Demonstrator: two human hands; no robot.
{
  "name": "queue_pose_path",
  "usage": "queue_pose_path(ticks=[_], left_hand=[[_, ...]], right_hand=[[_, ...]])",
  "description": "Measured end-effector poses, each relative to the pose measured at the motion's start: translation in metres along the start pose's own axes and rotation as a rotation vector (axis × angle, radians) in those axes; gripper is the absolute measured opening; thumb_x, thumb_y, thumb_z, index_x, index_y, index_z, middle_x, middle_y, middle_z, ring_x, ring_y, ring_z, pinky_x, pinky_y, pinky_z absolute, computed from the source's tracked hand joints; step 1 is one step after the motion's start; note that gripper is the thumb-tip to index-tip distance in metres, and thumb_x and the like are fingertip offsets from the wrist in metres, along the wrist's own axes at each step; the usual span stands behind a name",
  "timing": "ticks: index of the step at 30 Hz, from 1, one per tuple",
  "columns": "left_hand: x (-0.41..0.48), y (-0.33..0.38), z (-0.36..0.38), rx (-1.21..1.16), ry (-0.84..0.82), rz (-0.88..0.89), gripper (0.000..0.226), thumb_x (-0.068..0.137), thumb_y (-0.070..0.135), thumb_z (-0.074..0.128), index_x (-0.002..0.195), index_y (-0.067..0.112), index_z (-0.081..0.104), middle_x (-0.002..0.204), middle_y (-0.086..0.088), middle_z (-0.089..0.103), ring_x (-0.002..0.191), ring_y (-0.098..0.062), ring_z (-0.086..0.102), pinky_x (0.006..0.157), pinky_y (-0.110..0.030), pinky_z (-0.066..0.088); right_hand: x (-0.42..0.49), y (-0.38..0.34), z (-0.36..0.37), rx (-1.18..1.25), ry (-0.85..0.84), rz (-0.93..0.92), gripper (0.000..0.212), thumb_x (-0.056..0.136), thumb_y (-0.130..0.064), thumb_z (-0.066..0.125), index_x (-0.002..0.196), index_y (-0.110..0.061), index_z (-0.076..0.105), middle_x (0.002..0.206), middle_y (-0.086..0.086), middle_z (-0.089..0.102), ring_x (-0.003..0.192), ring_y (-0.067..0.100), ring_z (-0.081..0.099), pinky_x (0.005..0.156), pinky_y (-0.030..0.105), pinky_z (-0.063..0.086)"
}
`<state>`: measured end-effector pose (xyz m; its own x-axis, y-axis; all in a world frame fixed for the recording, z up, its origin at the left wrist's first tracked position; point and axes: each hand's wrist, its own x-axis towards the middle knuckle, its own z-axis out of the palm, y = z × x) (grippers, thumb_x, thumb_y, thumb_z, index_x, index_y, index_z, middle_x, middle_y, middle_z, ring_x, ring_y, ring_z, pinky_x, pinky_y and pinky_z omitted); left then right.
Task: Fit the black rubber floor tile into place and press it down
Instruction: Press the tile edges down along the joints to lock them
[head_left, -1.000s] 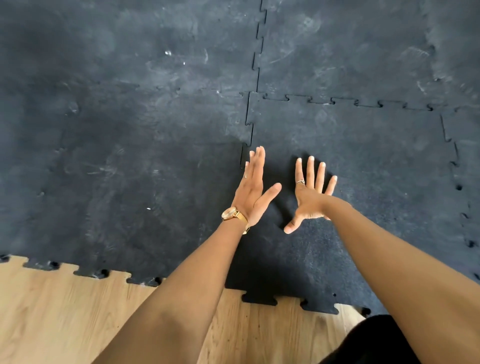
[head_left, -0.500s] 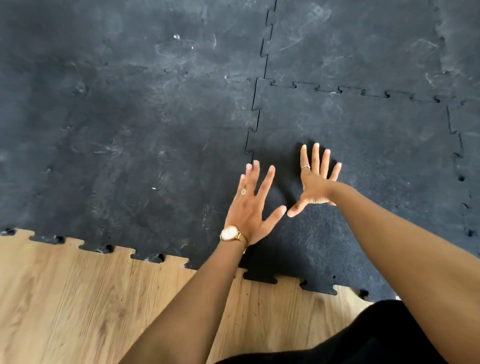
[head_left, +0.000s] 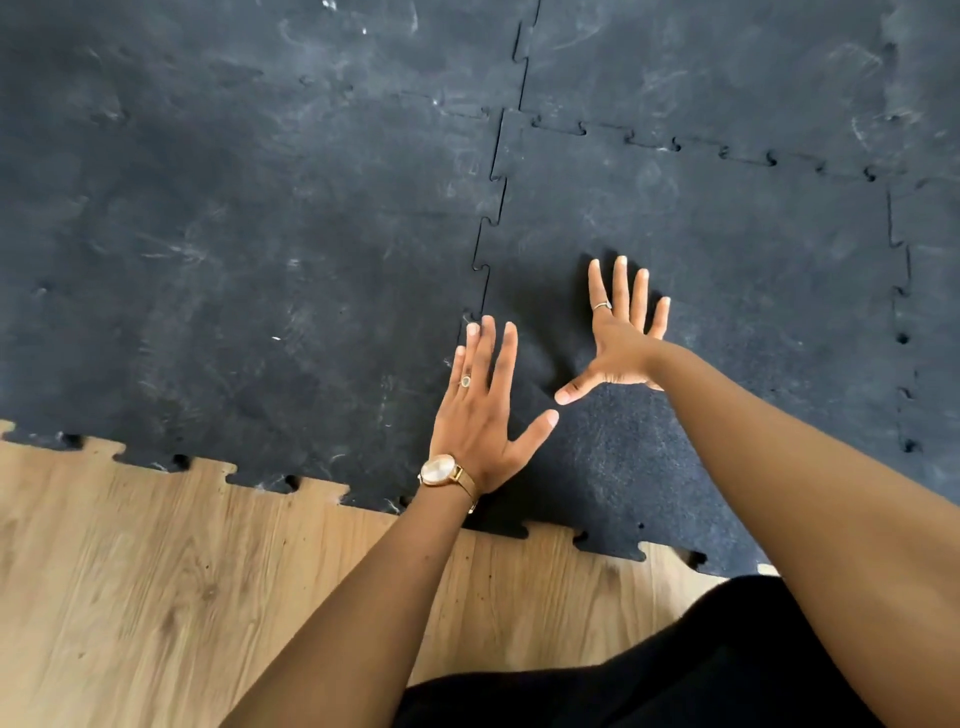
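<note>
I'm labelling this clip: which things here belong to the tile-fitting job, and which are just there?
Job:
black rubber floor tile
left hand
right hand
jigsaw seam

Just there:
wood floor
gold watch
neighbouring tiles

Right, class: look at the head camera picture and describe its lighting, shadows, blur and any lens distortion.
Head view: soft daylight, no hard glare; both hands throw dark shadows on the black rubber tile, deepest around the right hand. The wood floor looks smeared by motion blur at lower left, while the left hand is fairly sharp. Wide-angle bending: the tile seams curve, and the forearms balloon near the bottom edge.
</note>
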<state>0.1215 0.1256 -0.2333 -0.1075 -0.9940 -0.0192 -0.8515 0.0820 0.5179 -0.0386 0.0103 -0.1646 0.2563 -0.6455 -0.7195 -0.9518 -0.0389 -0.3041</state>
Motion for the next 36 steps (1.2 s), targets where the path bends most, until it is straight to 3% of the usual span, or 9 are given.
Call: queue_pose_path(ticks=[4,10,14,16,18,20,25,30,36], left_hand=[[0.008,0.004,-0.009,-0.28,0.013,-0.09,0.083,0.093,0.057,0.035,0.154,0.017,-0.006,0.164,-0.003,-0.008,0.149,-0.015,-0.017,0.122,-0.035,-0.001],[0.107,0.029,-0.04,-0.55,0.286,-0.172,0.068,0.101,0.04,0.036,0.155,0.01,0.008,0.164,-0.004,0.006,0.15,-0.017,-0.008,0.122,-0.032,0.001],[0.182,0.019,-0.051,-0.68,0.261,-0.055,0.069,0.101,0.031,0.042,0.154,0.007,0.006,0.164,-0.008,0.005,0.15,-0.021,-0.007,0.123,-0.039,0.003],[0.2,0.002,-0.038,-0.49,0.148,0.021,0.07,0.101,0.035,0.039,0.155,0.008,0.004,0.163,-0.01,0.004,0.15,-0.023,-0.007,0.122,-0.038,0.0],[0.199,-0.015,-0.017,0.056,0.045,0.106,0.072,0.1,0.048,0.031,0.154,0.008,0.006,0.163,-0.014,0.008,0.15,-0.027,-0.004,0.122,-0.041,0.0],[0.196,-0.023,-0.006,0.334,-0.025,0.156,0.079,0.096,0.06,0.021,0.155,0.009,0.006,0.162,-0.015,0.007,0.151,-0.028,-0.002,0.122,-0.045,-0.001],[0.229,-0.002,-0.015,0.162,-0.103,-0.061,0.088,0.094,0.066,0.02,0.154,0.007,-0.003,0.162,-0.015,-0.006,0.15,-0.025,-0.011,0.122,-0.041,-0.008],[0.294,0.011,-0.027,0.334,0.17,-0.013,0.081,0.097,0.056,0.023,0.153,0.0,0.008,0.162,-0.018,0.002,0.15,-0.03,-0.001,0.122,-0.043,-0.005],[0.312,-0.011,-0.01,0.413,-0.08,-0.162,0.081,0.098,0.055,0.018,0.152,-0.001,-0.003,0.162,-0.018,-0.005,0.15,-0.027,-0.006,0.122,-0.043,-0.003]], right_hand=[[0.003,0.002,0.0,-0.017,-0.013,0.014,0.165,0.038,-0.067,0.084,0.138,-0.027,-0.041,0.142,0.005,-0.052,0.125,0.029,-0.051,0.105,0.057,-0.026],[0.01,0.004,0.0,-0.065,-0.034,0.039,0.168,0.036,-0.068,0.085,0.136,-0.025,-0.043,0.14,0.007,-0.053,0.125,0.031,-0.05,0.108,0.059,-0.022],[0.013,0.003,-0.004,-0.06,-0.045,0.044,0.169,0.035,-0.068,0.085,0.136,-0.025,-0.044,0.14,0.008,-0.053,0.125,0.031,-0.051,0.108,0.06,-0.022],[0.013,0.004,-0.006,-0.06,-0.054,0.041,0.17,0.035,-0.067,0.086,0.135,-0.025,-0.045,0.139,0.007,-0.054,0.123,0.032,-0.052,0.107,0.06,-0.023],[0.015,0.005,-0.005,-0.073,-0.055,0.042,0.17,0.034,-0.067,0.086,0.135,-0.025,-0.045,0.139,0.007,-0.054,0.123,0.032,-0.053,0.106,0.059,-0.024],[0.016,0.003,-0.006,-0.09,-0.049,0.052,0.17,0.034,-0.067,0.086,0.135,-0.024,-0.045,0.14,0.008,-0.053,0.123,0.032,-0.052,0.106,0.059,-0.024],[0.016,0.004,-0.012,-0.072,-0.046,0.069,0.17,0.035,-0.067,0.086,0.131,-0.025,-0.049,0.138,0.008,-0.055,0.12,0.032,-0.055,0.103,0.057,-0.027],[0.02,0.01,-0.008,-0.032,-0.074,0.048,0.169,0.038,-0.065,0.087,0.129,-0.027,-0.05,0.133,0.005,-0.059,0.116,0.029,-0.059,0.096,0.056,-0.033],[0.019,0.01,-0.008,-0.014,-0.076,0.053,0.169,0.039,-0.063,0.088,0.129,-0.027,-0.05,0.134,0.005,-0.059,0.115,0.029,-0.059,0.097,0.058,-0.034]])
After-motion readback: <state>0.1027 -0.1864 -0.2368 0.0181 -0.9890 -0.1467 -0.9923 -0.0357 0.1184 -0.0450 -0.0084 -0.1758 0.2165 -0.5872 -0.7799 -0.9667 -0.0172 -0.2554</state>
